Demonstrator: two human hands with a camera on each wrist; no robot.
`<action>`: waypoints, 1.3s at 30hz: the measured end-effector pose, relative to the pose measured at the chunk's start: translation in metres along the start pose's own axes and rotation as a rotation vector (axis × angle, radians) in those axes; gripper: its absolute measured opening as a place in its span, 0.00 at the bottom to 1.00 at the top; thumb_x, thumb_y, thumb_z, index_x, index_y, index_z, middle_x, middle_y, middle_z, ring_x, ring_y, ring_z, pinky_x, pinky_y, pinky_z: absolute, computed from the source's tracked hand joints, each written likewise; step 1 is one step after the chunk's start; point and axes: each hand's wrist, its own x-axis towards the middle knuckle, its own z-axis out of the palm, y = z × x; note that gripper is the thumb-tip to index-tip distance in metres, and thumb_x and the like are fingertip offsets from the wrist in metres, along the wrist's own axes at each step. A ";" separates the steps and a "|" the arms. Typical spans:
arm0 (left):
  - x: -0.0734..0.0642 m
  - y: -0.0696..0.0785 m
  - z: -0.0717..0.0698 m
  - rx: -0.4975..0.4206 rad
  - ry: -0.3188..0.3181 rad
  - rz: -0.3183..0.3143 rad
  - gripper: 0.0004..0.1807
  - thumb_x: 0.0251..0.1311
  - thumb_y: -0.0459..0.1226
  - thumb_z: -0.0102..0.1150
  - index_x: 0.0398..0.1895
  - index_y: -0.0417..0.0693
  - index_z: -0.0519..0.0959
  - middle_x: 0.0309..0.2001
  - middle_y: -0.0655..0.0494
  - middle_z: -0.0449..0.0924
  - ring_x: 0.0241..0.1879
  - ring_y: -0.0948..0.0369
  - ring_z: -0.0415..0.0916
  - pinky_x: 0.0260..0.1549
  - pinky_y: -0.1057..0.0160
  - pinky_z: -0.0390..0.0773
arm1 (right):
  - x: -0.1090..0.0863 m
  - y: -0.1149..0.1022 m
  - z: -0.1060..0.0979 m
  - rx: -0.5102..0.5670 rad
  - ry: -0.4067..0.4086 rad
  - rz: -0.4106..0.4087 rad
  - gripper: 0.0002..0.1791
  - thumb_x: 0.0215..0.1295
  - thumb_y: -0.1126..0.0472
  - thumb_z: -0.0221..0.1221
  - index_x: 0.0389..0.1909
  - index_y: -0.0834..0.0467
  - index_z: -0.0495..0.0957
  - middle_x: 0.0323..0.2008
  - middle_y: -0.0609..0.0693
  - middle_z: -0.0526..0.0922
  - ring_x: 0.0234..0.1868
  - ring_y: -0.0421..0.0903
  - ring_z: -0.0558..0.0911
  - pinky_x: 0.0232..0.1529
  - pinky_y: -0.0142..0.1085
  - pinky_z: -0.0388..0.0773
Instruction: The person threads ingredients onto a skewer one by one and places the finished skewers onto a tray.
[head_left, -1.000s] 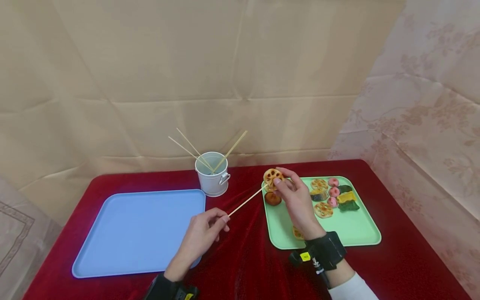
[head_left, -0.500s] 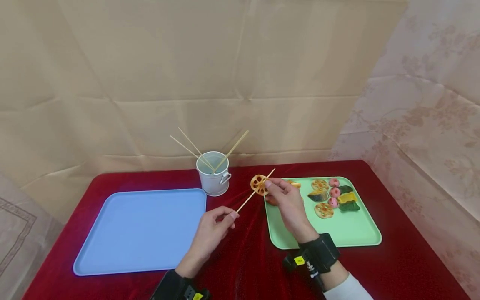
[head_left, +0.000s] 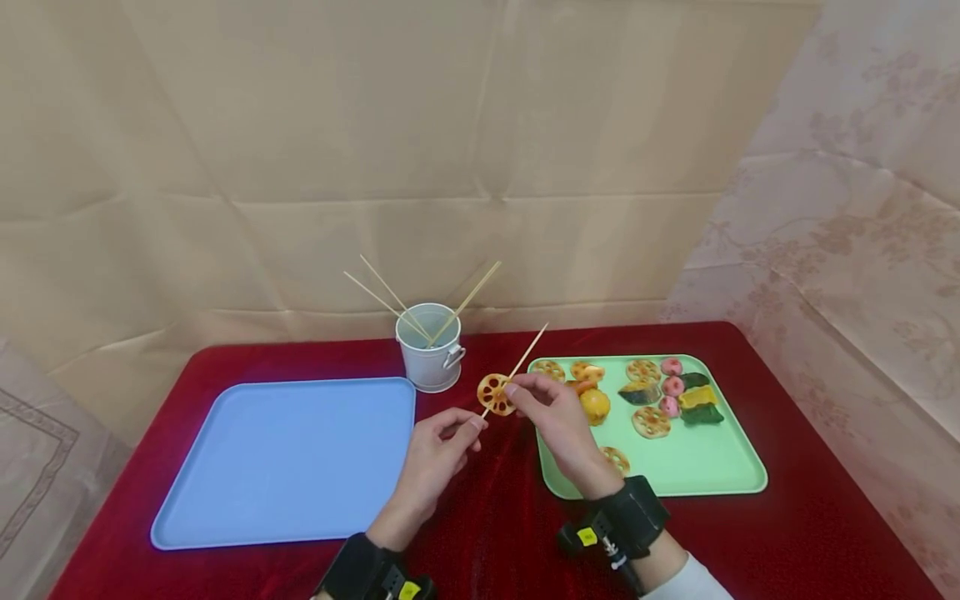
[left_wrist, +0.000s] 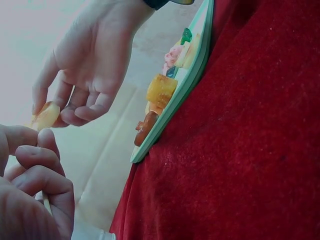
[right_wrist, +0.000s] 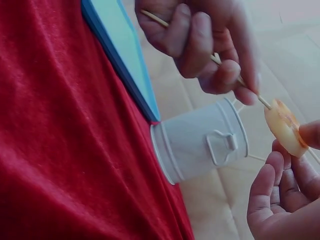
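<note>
My left hand (head_left: 433, 457) pinches a thin wooden skewer (head_left: 532, 345) near its lower part, fingers curled round the shaft. A lotus root slice (head_left: 491, 395) sits on the skewer close above the left fingertips. Thumb and fingers of my right hand (head_left: 557, 423) grip that slice by its right edge. Beyond the slice, the skewer's bare tip slants up and to the right. In the right wrist view the shaft enters the pale face of the slice (right_wrist: 284, 129), while the rest of the skewer runs back through the left hand (right_wrist: 200, 47).
Behind the hands stands a white bucket (head_left: 430, 367) with several skewers. At right, a green tray (head_left: 720, 475) bears lotus slices, a yellow round piece (head_left: 595, 407), pink pieces (head_left: 670, 407) and green-and-yellow pieces (head_left: 697, 400). A blue tray (head_left: 285, 467) lies left on red cloth.
The right hand has brought the lotus root slice left and down the skewer towards the left hand, and the tip now sticks out past it. The left hand has moved slightly right.
</note>
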 end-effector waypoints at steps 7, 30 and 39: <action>0.000 0.000 0.003 -0.017 0.013 -0.006 0.10 0.71 0.35 0.62 0.42 0.33 0.83 0.25 0.51 0.78 0.18 0.65 0.63 0.17 0.70 0.63 | -0.004 0.003 0.003 -0.039 -0.050 0.010 0.19 0.71 0.49 0.65 0.54 0.58 0.83 0.45 0.52 0.86 0.48 0.55 0.81 0.54 0.50 0.78; -0.003 -0.009 -0.021 -0.067 0.024 -0.086 0.11 0.73 0.34 0.58 0.44 0.30 0.80 0.24 0.54 0.76 0.15 0.66 0.59 0.15 0.70 0.59 | 0.040 0.005 -0.065 -0.892 -0.086 -0.283 0.07 0.71 0.62 0.62 0.43 0.59 0.87 0.36 0.49 0.86 0.32 0.43 0.78 0.34 0.40 0.75; -0.002 -0.009 -0.024 -0.051 0.028 -0.088 0.12 0.71 0.34 0.60 0.43 0.29 0.80 0.23 0.54 0.77 0.15 0.66 0.59 0.15 0.70 0.57 | 0.048 0.009 -0.065 -1.045 -0.118 -0.351 0.05 0.69 0.65 0.62 0.35 0.59 0.87 0.29 0.47 0.81 0.31 0.43 0.75 0.33 0.40 0.73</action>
